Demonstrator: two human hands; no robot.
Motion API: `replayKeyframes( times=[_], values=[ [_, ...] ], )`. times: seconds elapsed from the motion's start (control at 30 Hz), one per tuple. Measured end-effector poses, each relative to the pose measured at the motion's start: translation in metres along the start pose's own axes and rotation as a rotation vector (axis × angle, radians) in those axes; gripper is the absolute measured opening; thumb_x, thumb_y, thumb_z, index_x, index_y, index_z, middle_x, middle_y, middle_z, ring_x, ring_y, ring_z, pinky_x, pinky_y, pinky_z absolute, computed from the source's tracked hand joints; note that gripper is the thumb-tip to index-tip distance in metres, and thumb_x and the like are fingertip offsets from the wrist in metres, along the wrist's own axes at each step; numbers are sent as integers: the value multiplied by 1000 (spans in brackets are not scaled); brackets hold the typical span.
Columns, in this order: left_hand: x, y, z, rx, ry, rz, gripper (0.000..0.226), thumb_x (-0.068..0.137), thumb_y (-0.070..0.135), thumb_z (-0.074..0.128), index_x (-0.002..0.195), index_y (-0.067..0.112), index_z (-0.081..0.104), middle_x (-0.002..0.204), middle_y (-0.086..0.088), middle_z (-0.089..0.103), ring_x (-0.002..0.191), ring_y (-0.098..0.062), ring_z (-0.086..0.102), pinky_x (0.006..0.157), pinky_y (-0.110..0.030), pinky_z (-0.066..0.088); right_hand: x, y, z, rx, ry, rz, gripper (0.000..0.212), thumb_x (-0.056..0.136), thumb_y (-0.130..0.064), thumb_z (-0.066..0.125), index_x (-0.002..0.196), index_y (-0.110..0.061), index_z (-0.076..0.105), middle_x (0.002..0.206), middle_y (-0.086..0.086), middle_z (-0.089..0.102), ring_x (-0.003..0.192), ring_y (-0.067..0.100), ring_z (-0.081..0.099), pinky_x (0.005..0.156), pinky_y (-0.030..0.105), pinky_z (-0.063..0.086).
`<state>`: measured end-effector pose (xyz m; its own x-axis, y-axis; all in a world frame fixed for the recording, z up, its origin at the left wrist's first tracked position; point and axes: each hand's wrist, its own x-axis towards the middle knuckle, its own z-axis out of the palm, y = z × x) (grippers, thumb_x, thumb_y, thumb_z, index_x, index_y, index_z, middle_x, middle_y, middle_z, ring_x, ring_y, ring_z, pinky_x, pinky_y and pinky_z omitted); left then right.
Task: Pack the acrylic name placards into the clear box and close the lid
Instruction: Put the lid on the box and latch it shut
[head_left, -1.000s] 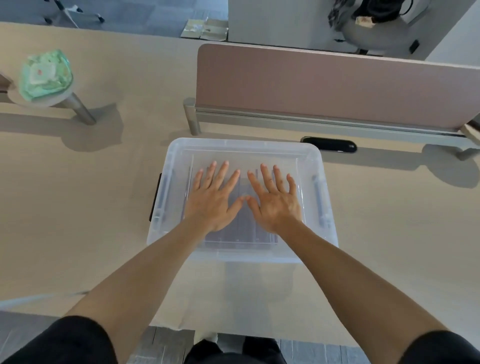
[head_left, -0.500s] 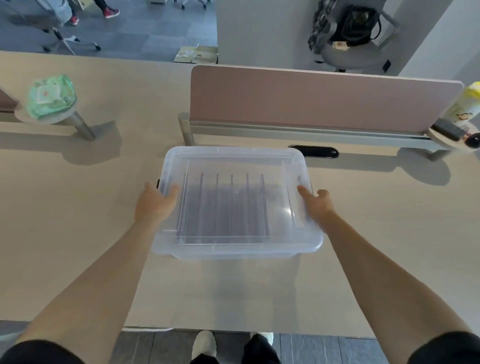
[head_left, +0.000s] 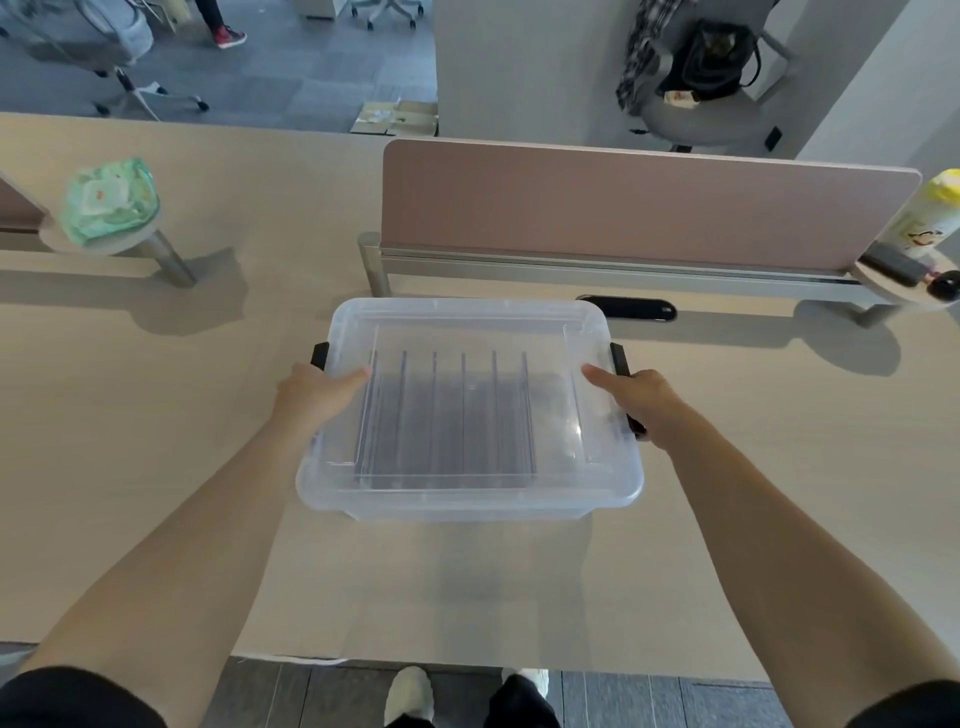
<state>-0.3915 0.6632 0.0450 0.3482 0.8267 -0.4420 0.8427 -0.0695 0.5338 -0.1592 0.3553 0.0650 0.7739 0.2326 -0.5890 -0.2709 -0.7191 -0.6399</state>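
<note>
Now both palms are off the lid; the left hand and right hand each grip a side latch of the clear box, placards standing between them on the worktop.

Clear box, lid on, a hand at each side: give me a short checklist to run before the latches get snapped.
1. Placards inside the clear box: ok, upright in a row under the lid.
2. Lid seated on the rim: looks flat all round, ok; a full seal cannot be told.
3. Left hand at the left latch: ok, thumb rests on the lid edge.
4. Right hand at the right latch: ok.
5. Latches locked down: cannot tell.
6. Box fully on the table: ok.
</note>
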Motion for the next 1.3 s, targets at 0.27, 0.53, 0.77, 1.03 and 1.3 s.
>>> replayKeyframes(
  times=[0.27,0.53,0.77,1.03,1.3],
  values=[
    [-30,26,16,270,26,-94,165,27,99,59,151,5,6,145,-19,38,131,-36,41,98,-47,41,-2,-12,34,-435,123,24,133,55,-75,80,145,3,21,133,16,44,123,32,50,88,40,49],
    [-37,28,21,314,67,-94,154,41,94,62,154,9,0,146,-22,35,129,-38,41,97,-48,40,0,-10,37,-550,162,1,129,57,-81,73,139,6,23,104,12,43,93,24,45,71,35,44],
    [-32,41,18,382,14,-184,156,37,92,67,151,6,5,140,-18,38,124,-36,44,81,-43,36,2,-11,42,-564,199,54,135,51,-82,75,141,4,23,117,15,51,108,29,57,76,40,54],
    [-36,49,26,425,31,-172,149,53,85,68,153,8,-10,146,-26,30,128,-42,38,100,-52,38,-2,-19,52,-568,257,124,125,52,-74,82,136,1,28,112,14,51,108,32,59,76,41,53],
    [-52,24,22,553,113,83,116,73,88,36,155,18,-7,143,-26,34,128,-41,39,102,-48,38,-26,-39,24,-584,103,-83,107,58,-82,69,123,1,49,112,9,57,105,31,56,79,38,52]
  ],
)
